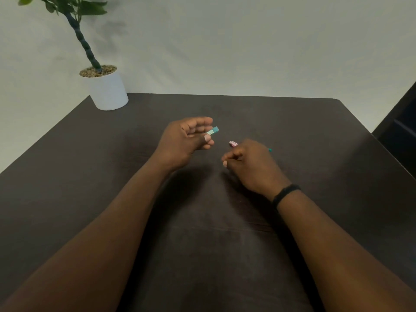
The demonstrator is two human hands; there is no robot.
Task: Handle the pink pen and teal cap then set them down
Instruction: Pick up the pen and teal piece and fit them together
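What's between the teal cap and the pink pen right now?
Nothing: in the head view, only bare dark table shows between the teal cap and the pink pen.

dim, soft light; faint shadows; slightly blurry

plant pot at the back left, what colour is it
White, seen in the head view.

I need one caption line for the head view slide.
Left hand holds teal cap; right hand holds pink pen over dark table.
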